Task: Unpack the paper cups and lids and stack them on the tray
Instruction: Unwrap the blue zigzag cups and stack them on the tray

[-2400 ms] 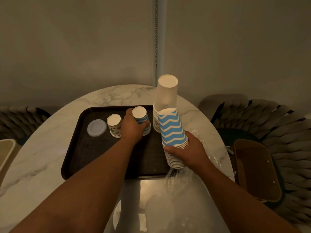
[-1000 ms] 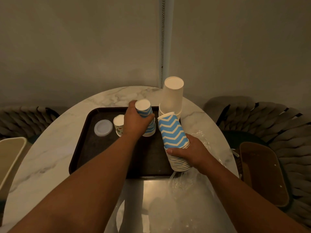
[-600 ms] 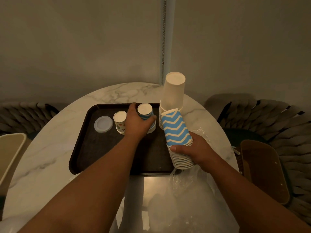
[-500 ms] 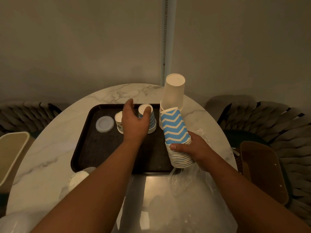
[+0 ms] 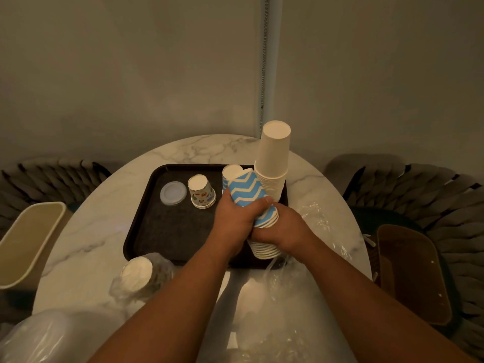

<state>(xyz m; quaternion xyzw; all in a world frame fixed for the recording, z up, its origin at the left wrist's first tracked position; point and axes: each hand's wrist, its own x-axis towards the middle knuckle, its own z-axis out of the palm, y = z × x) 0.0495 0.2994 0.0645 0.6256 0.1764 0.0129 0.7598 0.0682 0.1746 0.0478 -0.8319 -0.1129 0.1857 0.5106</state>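
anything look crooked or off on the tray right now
The blue zigzag cup stack leans hard to the left, held in both hands: left hand up top, right hand lower. The tall white cup stack tilts slightly. Nothing looks spilled or crushed on the tray.

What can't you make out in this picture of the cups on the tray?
Head view only:
- Chevron cup stack: middle hidden by left hand and right hand; count unreadable.
- Blue cup on tray: mostly behind that stack.
- Wrapped cups: pattern blurred by plastic.
- Plastic bag: cut off by bottom edge.
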